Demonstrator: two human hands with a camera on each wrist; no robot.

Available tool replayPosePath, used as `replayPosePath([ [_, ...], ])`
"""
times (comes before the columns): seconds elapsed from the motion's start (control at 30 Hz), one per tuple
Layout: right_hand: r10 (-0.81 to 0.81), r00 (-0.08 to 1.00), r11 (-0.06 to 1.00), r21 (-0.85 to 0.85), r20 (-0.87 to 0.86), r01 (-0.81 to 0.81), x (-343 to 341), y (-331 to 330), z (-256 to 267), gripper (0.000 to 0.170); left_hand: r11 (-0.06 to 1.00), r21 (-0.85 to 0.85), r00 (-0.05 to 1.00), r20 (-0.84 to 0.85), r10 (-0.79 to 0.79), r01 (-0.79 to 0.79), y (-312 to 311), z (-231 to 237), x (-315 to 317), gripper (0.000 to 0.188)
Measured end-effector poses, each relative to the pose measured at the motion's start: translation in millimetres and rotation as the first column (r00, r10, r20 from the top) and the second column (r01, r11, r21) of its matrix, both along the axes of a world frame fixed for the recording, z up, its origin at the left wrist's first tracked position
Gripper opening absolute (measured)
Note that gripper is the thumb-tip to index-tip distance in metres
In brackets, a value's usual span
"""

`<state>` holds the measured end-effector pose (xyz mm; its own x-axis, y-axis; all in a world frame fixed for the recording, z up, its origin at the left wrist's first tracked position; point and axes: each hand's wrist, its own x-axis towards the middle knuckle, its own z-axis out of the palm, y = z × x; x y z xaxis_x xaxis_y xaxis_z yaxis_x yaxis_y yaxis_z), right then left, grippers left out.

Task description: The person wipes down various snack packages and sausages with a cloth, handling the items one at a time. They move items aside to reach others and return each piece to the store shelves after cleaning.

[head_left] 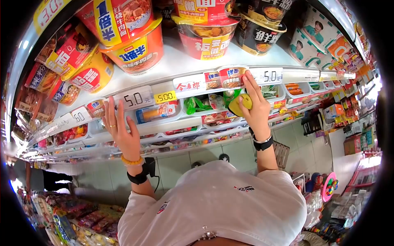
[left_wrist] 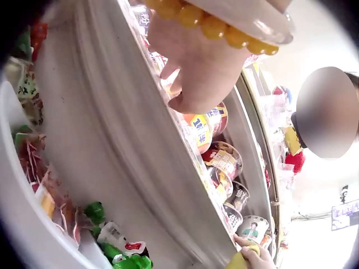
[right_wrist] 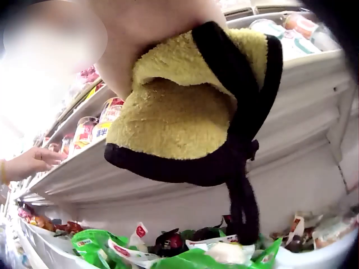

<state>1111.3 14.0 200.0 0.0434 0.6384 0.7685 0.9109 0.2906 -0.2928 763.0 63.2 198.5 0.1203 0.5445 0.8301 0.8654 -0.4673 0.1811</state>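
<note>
My left hand (head_left: 124,133), a yellow beaded bracelet at its wrist, has its fingers extended against the price-label strip (head_left: 186,85) along the shelf's front edge. Further right, my right hand (head_left: 257,112) holds a folded yellow cloth (head_left: 241,105) with black trim between thumb and palm. Its longer fingers reach up over the strip beside a 5.0 price tag (head_left: 270,76). In the right wrist view the fuzzy cloth (right_wrist: 174,120) hangs in a fold, a black loop dangling from it; most of the fingers are hidden behind it.
Instant noodle cups (head_left: 139,49) stand stacked on the white shelf (head_left: 172,61) above the strip. Lower down, bins hold green-wrapped packets (head_left: 196,105). Packaged goods (head_left: 82,213) lie behind on the left, and a person in dark clothing (head_left: 53,180) stands at far left.
</note>
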Motion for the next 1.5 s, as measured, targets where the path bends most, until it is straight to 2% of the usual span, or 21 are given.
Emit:
replayPosePath([
  [0.17, -0.029, 0.999, 0.998, 0.062, -0.044, 0.032, 7, 4, -1, 0.043, 0.999, -0.003, 0.998, -0.037, 0.042, -0.042, 4, -1, -1, 0.054],
  [0.33, -0.056, 0.995, 0.991, 0.117, -0.078, 0.065, 20, 5, -2, 0.039, 1.000, -0.003, 0.999, -0.038, 0.021, -0.021, 3, 0, -2, 0.054],
  [0.37, -0.008, 0.980, 0.999, 0.040, -0.201, 0.016, 19, 1, 1, 0.038, 1.000, -0.009, 0.999, -0.035, 0.021, -0.022, 3, 1, -1, 0.054],
  [0.47, -0.065, 0.994, 0.989, 0.129, -0.086, 0.076, 31, 3, 0, 0.039, 1.000, -0.011, 0.999, -0.026, 0.022, -0.022, 4, 0, -1, 0.055],
  [0.6, 0.018, 0.984, 0.994, 0.106, -0.180, 0.001, 38, -8, 22, 0.031, 0.999, -0.024, 0.999, -0.037, 0.034, -0.035, 1, 1, 3, 0.054],
  [0.63, -0.056, 0.979, 0.992, 0.104, -0.197, 0.078, 38, -14, 30, 0.023, 0.999, -0.030, 0.999, -0.045, 0.031, -0.032, 1, -1, 5, 0.053],
  [0.7, -0.254, 0.891, 0.955, 0.049, -0.377, 0.293, 41, -28, 52, 0.025, 0.999, -0.034, 0.999, -0.035, 0.015, -0.016, 1, -1, 7, 0.051],
  [0.73, -0.383, 0.834, 0.872, 0.144, -0.397, 0.468, 41, -34, 68, 0.033, 0.999, -0.033, 0.999, -0.031, 0.007, -0.008, 2, -1, 7, 0.051],
  [0.77, -0.325, 0.808, 0.720, 0.425, -0.492, 0.549, 38, -34, 81, 0.039, 1.000, -0.030, 1.000, -0.026, 0.000, -0.001, 3, -2, 7, 0.050],
  [0.8, -0.126, 0.835, 0.579, 0.643, -0.536, 0.501, 38, -35, 91, 0.041, 1.000, -0.028, 1.000, -0.020, -0.007, 0.006, 3, -3, 7, 0.050],
  [0.83, 0.142, 0.839, 0.339, 0.823, -0.525, 0.456, 18, -28, 115, 0.042, 0.999, -0.039, 1.000, -0.028, -0.004, 0.003, 3, -4, 6, 0.052],
  [0.93, 0.148, 0.984, 0.100, 0.991, -0.099, 0.084, -35, -8, 142, 0.046, 0.998, -0.062, 0.999, -0.041, 0.002, -0.004, 1, -4, 5, 0.053],
  [0.97, 0.127, 0.992, 0.186, 0.982, 0.006, -0.030, -55, 3, 138, 0.046, 0.998, -0.067, 0.999, -0.039, 0.000, -0.003, 1, -3, 5, 0.052],
  [1.03, 0.126, 0.983, 0.531, 0.827, 0.135, -0.182, -95, 29, 110, 0.047, 0.996, -0.090, 0.999, -0.034, 0.003, -0.006, -1, -2, 4, 0.052],
  [1.07, 0.104, 0.976, 0.699, 0.684, 0.192, -0.209, -113, 42, 95, 0.048, 0.995, -0.099, 0.999, -0.042, 0.005, -0.009, -2, -1, 4, 0.052],
  [1.1, 0.075, 0.962, 0.818, 0.536, 0.261, -0.209, -127, 52, 79, 0.048, 0.994, -0.107, 0.999, -0.049, 0.007, -0.013, -2, 0, 3, 0.052],
  [1.13, 0.051, 0.949, 0.878, 0.438, 0.311, -0.191, -135, 60, 67, 0.049, 0.994, -0.111, 0.998, -0.056, 0.009, -0.015, -2, 1, 2, 0.052],
  [1.23, 0.108, 0.919, 0.963, 0.190, 0.379, -0.192, -136, 64, 61, 0.050, 0.992, -0.124, 0.999, -0.054, 0.001, -0.008, -2, 1, 0, 0.052],
  [1.33, 0.248, 0.879, 0.968, -0.123, 0.407, -0.217, -129, 66, 81, 0.061, 0.992, -0.125, 0.999, -0.040, -0.002, -0.003, -3, 1, 1, 0.052],
  [1.5, 0.308, 0.819, 0.944, -0.260, 0.483, -0.202, -131, 75, 95, 0.056, 0.992, -0.127, 0.999, -0.035, -0.011, 0.006, -3, 3, 0, 0.053],
])
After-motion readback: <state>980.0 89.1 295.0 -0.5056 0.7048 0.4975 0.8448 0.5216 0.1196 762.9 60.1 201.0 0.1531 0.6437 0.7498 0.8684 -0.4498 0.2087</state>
